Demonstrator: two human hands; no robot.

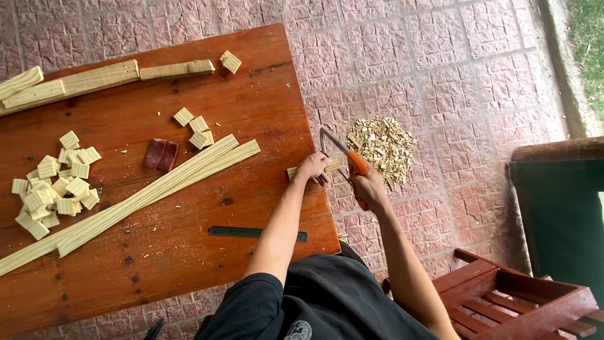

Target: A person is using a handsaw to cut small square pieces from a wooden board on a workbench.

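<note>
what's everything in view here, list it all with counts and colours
table: one, reddish-brown wood, left half
long strips: two, pale wood, diagonal across table
thicker sticks: several, pale, table's far edge
small blocks: a heap, pale, table's left; a few more mid-table
sandpaper piece: one, dark red, mid-table
ruler: one, dark green, near edge
shavings pile: one, pale, on paving
bench: one, red-brown, lower right
saw: one, orange handle
short stick: one, pale, table's right edge
left hand: on short stick
right hand: grips saw
</note>
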